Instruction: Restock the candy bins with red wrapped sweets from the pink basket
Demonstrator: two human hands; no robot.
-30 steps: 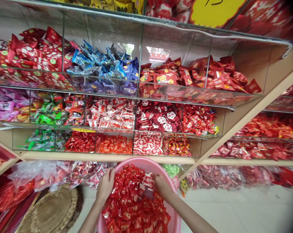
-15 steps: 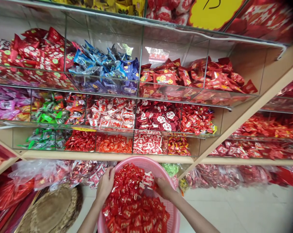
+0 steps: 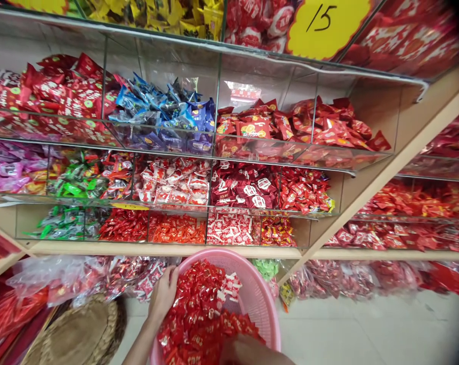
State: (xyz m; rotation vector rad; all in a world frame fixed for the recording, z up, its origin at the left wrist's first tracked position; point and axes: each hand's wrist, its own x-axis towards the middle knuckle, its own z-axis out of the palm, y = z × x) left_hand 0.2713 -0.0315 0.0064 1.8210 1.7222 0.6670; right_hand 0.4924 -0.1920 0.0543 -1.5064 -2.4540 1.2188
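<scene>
A pink plastic basket (image 3: 273, 309) with perforated walls stands at the bottom middle, holding a heap of red-wrapped candies (image 3: 197, 299). A few white-and-red wrapped candies (image 3: 231, 285) lie against its far side, with some bare basket floor beside them. My left hand (image 3: 164, 293) is closed round the basket's left rim. Low over the near part of the heap, my right hand (image 3: 239, 349) reaches into the basket among the red candies. It is blurred and its fingers are hidden, so I cannot see what it holds, if anything.
Glass-fronted shelves of wrapped candies (image 3: 248, 187) rise in front, with a yellow sign (image 3: 324, 25) reading 15 above. Bagged candies (image 3: 351, 276) line the floor beneath. A round woven straw item (image 3: 77, 329) lies at the lower left; pale floor tiles (image 3: 339, 324) are at right.
My right hand has moved from the white-and-red candies at the basket's far right toward the near part of the red heap. My left hand stays on the rim. The view has shifted slightly.
</scene>
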